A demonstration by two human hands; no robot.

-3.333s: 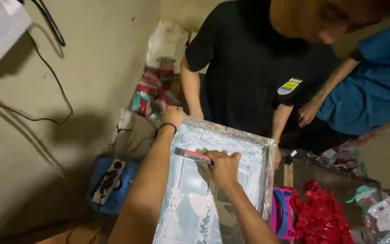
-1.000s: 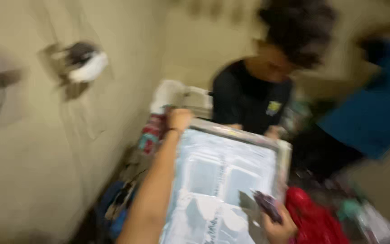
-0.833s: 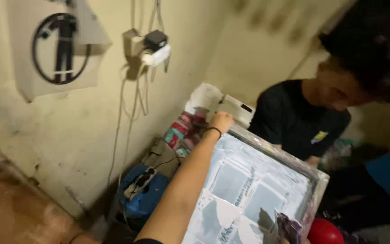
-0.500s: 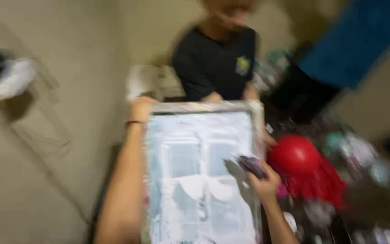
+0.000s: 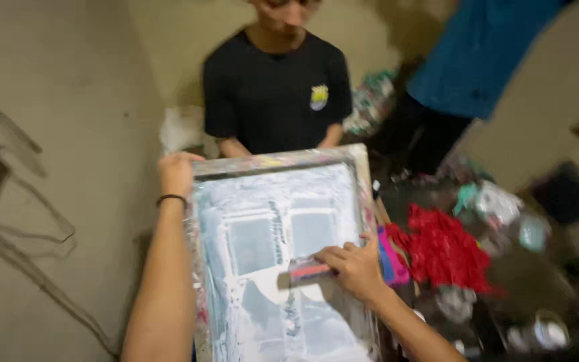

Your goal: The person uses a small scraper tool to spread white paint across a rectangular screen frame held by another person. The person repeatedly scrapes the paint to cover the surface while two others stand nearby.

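Right now, from the fingers outward:
Right fingers: the fingers of the right hand are curled together and clamped on a small squeegee with a pink-red handle, pressing it flat against the mesh.
Squeegee: it lies crosswise on the screen, just right of the middle, below the two pale rectangular panels.
Left fingers: the left hand wraps its fingers over the far left corner of the printing screen frame, closed on the edge; a dark band circles the wrist.
Screen: the mesh is smeared with whitish-blue ink and fills the frame, which is tilted slightly and stretches from the lap area out toward the person opposite.
Opposite person: a person in a black T-shirt stands at the far end of the frame; whether their hands touch it cannot be told.
Right of the frame: a crumpled red cloth lies near the frame's right edge, with blurred clutter beyond it.
Farther back: a second person in a blue top stands at the upper right.
Left side: a bare beige wall carries thin trailing cables.
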